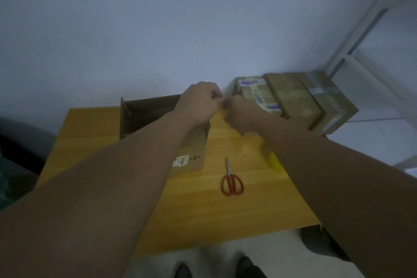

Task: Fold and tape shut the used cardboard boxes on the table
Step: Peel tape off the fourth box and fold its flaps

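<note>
Both bare forearms are reaching forward from the lower corners of the view and converging toward the middle. The left grip (199, 102) is showing its back to the camera, with the fingers curling under into a fist and the knuckles pointing to the right. The right grip (240, 115) is hovering just beside it and slightly lower, its fingers likewise curling inward and facing the left one (whether either is pinching anything cannot be made out). The two are nearly meeting at the knuckles, and both wrists are lying roughly in line with their forearms.
</note>
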